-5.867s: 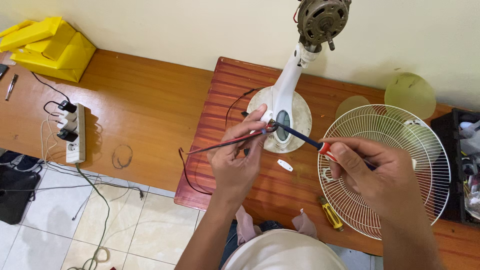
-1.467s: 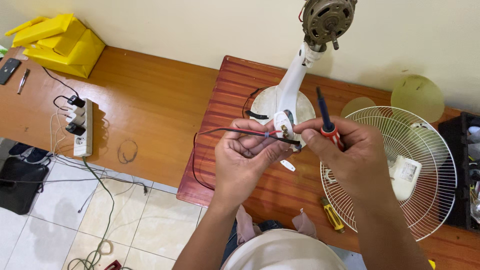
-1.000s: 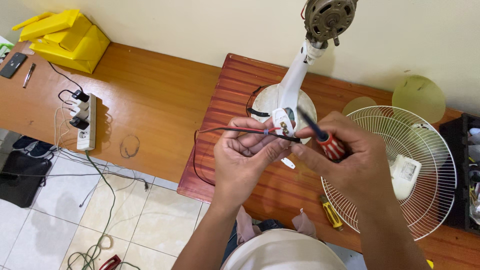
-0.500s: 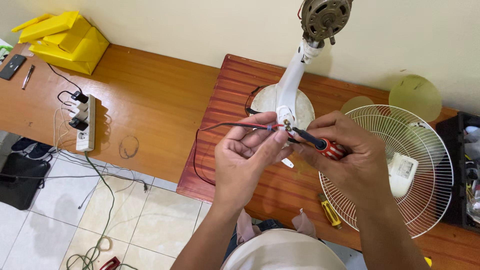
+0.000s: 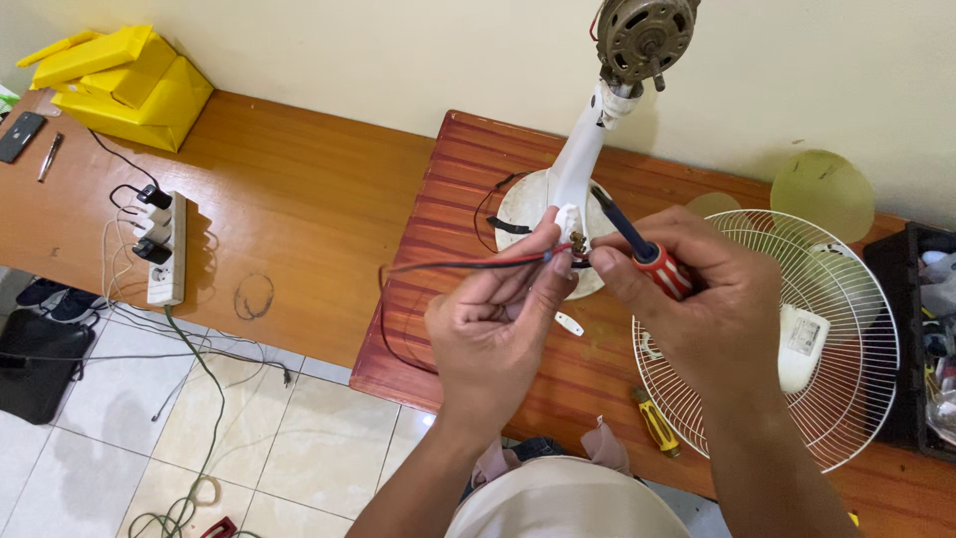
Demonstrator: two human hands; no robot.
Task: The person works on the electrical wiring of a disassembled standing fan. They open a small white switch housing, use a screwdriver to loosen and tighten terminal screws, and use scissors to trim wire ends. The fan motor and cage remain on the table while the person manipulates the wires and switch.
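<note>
the red and black wires (image 5: 468,265) run level from the left across the reddish wooden table (image 5: 438,239) and end at the fingertips of the left hand (image 5: 493,334), which pinches their bare ends between thumb and forefinger, closed tight on them, just in front of the white fan stand (image 5: 578,169). the right hand (image 5: 707,319) is wrapped around a screwdriver (image 5: 642,249) with a red handle and a dark blue shaft; the fist is closed on the handle and the shaft points up and to the left, its tip close to the stand's neck, though whether it touches cannot be told. the two hands meet at the wire ends, thumbs nearly touching. the stand rises from a round white base (image 5: 528,214) to a bare fan motor (image 5: 645,35) at the top of the view. a white wire fan guard (image 5: 827,399) lies flat on the table to the right, under the right hand, with a white plastic part (image 5: 802,347) resting in it. a second screwdriver with a yellow handle (image 5: 657,426) lies on the table beside the guard's near edge. a small white piece (image 5: 570,323) lies on the table between the hands and the base. on the lower wooden bench (image 5: 299,219) to the left sit a white power strip (image 5: 164,249) with plugs in it and a yellow box (image 5: 124,85).
</note>
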